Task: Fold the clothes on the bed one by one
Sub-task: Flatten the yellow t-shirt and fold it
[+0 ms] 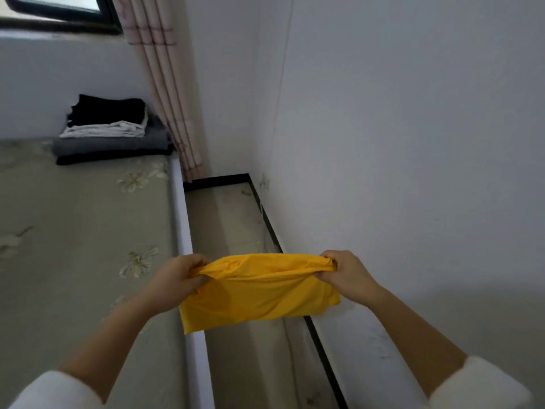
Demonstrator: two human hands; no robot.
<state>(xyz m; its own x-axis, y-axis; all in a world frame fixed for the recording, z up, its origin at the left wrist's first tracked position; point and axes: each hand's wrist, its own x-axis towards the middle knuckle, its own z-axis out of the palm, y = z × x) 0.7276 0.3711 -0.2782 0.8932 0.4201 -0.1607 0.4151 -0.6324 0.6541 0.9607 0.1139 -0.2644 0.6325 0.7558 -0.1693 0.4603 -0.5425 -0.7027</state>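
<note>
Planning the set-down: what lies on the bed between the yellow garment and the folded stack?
Head view: only bare flowered bed cover lies between the yellow garment and the folded stack.

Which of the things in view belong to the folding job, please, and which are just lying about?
Job: yellow garment, gripped at its ends by left hand and right hand; folded stack; bed.
Lying about: curtain; window; floor.
</note>
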